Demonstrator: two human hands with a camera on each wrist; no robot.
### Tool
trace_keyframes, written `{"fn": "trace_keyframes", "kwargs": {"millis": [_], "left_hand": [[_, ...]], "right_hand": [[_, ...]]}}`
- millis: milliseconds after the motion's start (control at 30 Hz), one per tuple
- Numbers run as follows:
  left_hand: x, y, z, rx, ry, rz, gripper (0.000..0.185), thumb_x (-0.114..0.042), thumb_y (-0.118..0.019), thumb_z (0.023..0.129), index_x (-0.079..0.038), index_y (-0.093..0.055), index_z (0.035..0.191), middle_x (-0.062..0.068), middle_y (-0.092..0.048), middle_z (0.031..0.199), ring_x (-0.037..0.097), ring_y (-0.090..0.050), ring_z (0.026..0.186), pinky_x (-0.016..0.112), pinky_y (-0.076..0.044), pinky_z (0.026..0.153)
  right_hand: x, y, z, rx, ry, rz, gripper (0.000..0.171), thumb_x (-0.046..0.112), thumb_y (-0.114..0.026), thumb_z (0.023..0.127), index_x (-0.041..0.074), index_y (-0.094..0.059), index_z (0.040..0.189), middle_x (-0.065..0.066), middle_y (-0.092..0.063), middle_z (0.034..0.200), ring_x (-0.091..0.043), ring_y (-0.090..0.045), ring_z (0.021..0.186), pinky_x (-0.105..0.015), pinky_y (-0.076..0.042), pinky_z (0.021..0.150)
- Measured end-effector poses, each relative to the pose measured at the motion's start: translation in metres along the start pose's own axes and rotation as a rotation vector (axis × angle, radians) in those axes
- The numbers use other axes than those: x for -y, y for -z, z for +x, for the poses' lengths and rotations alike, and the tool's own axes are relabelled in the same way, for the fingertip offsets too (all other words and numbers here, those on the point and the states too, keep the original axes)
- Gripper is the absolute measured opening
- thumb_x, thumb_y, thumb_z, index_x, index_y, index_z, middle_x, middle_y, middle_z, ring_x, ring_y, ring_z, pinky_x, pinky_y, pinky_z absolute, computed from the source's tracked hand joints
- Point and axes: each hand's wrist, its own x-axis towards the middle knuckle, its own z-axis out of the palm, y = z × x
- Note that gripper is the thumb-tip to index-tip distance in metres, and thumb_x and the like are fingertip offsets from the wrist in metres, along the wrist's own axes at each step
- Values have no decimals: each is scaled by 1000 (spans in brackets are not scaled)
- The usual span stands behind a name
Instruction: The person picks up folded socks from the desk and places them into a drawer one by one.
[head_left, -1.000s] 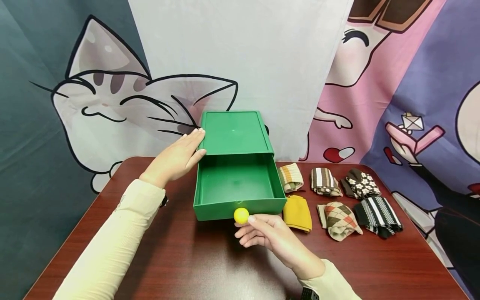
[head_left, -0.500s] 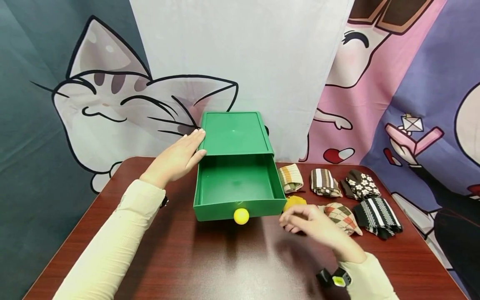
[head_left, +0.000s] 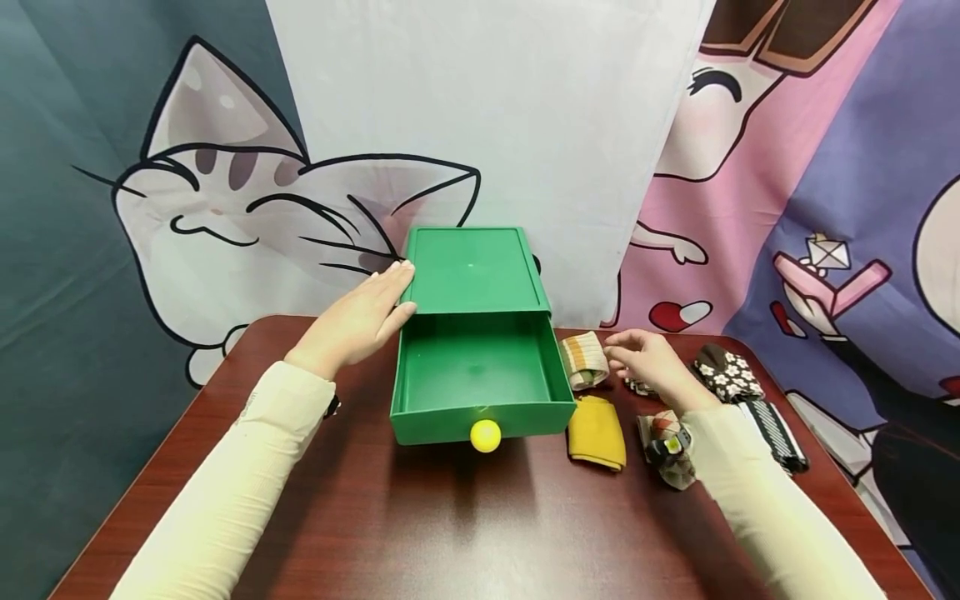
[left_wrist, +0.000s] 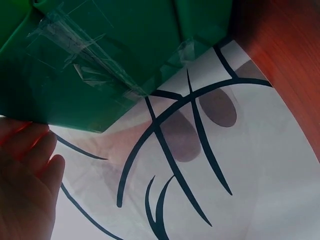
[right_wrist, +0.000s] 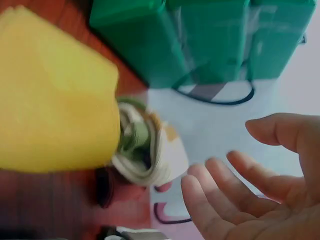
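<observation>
- Your green drawer box (head_left: 472, 271) stands on the bench, its drawer (head_left: 476, 375) pulled out, yellow knob (head_left: 484, 435) facing you.
- Your striped folded sock (head_left: 583, 360) lies just right of the drawer.

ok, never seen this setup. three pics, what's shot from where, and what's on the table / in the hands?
There is no machine here: a person works with two bare hands and wears three cameras. The wide picture comes from a head camera looking down at a dark red table. The other two come from cameras on each wrist, so they are close and partly blurred.

On the table stands a green drawer box with its drawer pulled out and nothing visible inside; a yellow knob sits on the drawer front. To its right lie folded socks, among them a mustard sock, a tan striped sock and a dark flowered sock.

The left hand rests flat against the box's left side. The right hand hovers over the socks, fingers relaxed, holding nothing. The right wrist view shows the mustard and tan striped socks close up.
</observation>
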Motion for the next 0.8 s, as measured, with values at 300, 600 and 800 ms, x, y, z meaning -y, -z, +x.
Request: {"fn": "trace_keyframes", "kwargs": {"millis": [300, 600, 800], "left_hand": [[-1, 0, -1, -7, -5, 1, 62, -31, -42, 111, 5, -26, 157, 21, -26, 164, 32, -20, 154, 44, -14, 127], [-4, 0, 1, -7, -9, 1, 62, -33, -41, 111, 3, -25, 158, 18, -25, 165, 30, -19, 154, 44, -14, 127], [-4, 0, 1, -7, -8, -1, 62, -33, -41, 111, 3, -25, 159, 18, -25, 165, 29, -19, 154, 44, -14, 127]], "right_hand": [[-14, -3, 45, 83, -112, -164, 54, 21, -53, 104, -17, -44, 141, -36, -48, 140, -45, -53, 126, -51, -54, 101], [-24, -11, 61, 103, -181, -311, 29, 28, -61, 97, -1, -63, 91, -3, -49, 74, -18, -53, 67, -42, -62, 69], [-23, -10, 52, 140, -182, -210, 34, 36, -64, 94, 8, -56, 77, -5, -49, 77, -20, -57, 72, -48, -63, 72]]}}
